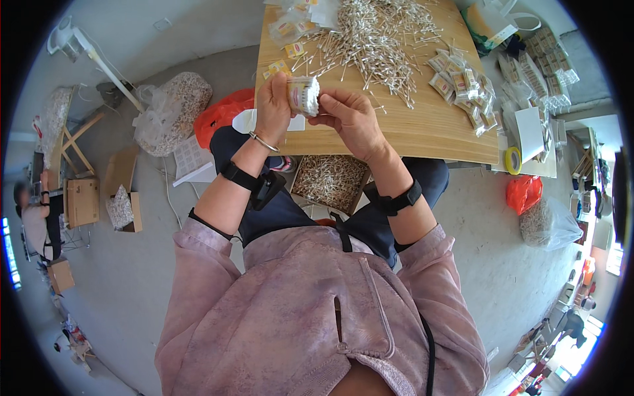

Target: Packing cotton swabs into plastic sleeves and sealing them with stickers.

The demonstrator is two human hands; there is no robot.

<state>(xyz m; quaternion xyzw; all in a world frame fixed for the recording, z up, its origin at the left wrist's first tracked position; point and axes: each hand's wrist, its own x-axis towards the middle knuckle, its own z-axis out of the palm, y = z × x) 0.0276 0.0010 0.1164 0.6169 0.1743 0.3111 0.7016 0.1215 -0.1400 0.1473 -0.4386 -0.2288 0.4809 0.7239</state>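
Observation:
Above the table's near edge, my left hand [273, 107] is closed around a small clear pack of cotton swabs [302, 96] with a yellow and white label. White cotton tips bunch at the pack's right end. There the thumb and fingers of my right hand [353, 121] close in a pinch against the pack. Whether a single swab is between those fingertips is hidden. Beyond my hands, a big heap of loose cotton swabs [380, 46] spreads over the wooden table [422, 129]. Small yellow label cards [277, 68] lie just past my left hand.
Filled swab packs [465, 86] are piled on the table's right side. Below the near edge, a box of swabs [330, 181] sits between my knees. A yellow tape roll [512, 160], red bags [525, 193] and a large swab bag [175, 112] stand around. Another person [36, 221] is far left.

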